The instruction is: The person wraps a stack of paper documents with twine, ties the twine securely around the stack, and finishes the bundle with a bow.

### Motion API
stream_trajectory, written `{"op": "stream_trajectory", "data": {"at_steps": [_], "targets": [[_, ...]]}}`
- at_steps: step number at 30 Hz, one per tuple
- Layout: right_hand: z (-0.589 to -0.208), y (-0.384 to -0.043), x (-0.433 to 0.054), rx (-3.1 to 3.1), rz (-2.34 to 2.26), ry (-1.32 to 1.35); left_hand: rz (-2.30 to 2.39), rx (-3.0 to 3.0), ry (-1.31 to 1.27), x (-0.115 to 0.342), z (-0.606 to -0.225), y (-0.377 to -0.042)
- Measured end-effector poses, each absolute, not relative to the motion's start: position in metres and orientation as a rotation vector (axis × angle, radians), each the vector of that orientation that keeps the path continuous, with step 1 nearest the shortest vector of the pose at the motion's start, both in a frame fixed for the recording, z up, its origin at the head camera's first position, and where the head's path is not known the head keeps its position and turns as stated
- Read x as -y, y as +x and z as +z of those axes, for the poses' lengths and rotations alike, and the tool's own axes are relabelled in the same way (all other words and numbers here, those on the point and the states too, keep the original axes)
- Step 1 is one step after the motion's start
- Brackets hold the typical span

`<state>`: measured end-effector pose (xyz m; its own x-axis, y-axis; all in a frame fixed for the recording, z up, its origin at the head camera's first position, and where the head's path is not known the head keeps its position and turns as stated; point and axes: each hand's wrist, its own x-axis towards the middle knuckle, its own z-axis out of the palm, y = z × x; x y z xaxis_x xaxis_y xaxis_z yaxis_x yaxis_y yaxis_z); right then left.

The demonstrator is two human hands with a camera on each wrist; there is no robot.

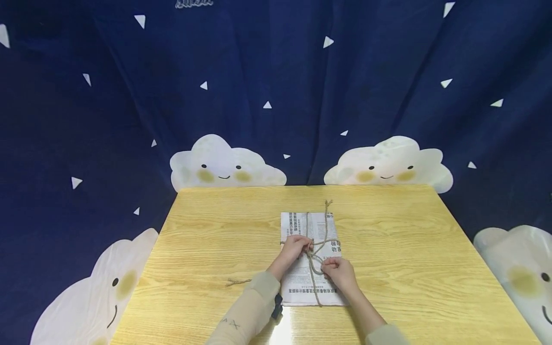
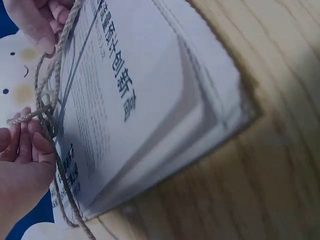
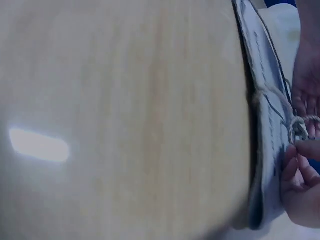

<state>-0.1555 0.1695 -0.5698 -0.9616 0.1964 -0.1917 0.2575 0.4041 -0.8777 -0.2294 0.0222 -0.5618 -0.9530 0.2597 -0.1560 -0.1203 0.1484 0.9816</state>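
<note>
A flat rectangular package wrapped in newspaper (image 1: 295,282) lies on the table, with brown twine (image 1: 314,282) crossing it both ways. Near the middle of its top, the twine meets in a knot with a loop. My left hand (image 1: 296,247) pinches twine at the knot from the left. To the lower right, my right hand (image 1: 340,274) pinches the side of the loop. In the left wrist view, a twine end sticks out past the fingers of the left hand (image 2: 27,165). The right wrist view shows the right hand (image 3: 300,187) close to the knot, its fingertips partly overlapped.
The wooden table (image 1: 401,249) extends on both sides of the package. A loose twine end (image 1: 238,282) lies left of my left forearm; another reaches past the package's far edge. A dark blue curtain (image 1: 267,72) with cloud prints hangs behind the table.
</note>
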Motion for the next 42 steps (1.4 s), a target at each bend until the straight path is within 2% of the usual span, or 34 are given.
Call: {"op": "stream_trajectory", "data": {"at_steps": [14,26,35,42], "targets": [[-0.592,-0.142,-0.162,-2.79,-1.634,0.326,1.163,-2.676,0.499,-0.046,-0.564,-0.231],[-0.598,-0.142,-0.163,-2.764,-1.658,0.307,0.645,-2.856,0.737,-0.05,-0.564,-0.229],[-0.59,-0.152,-0.169,-2.599,-1.93,0.316,0.883,-2.929,0.811,-0.034,-0.57,-0.224],[-0.574,-0.172,-0.178,-2.749,-1.801,0.221,1.264,-2.955,0.757,-0.017,-0.575,-0.221]]}}
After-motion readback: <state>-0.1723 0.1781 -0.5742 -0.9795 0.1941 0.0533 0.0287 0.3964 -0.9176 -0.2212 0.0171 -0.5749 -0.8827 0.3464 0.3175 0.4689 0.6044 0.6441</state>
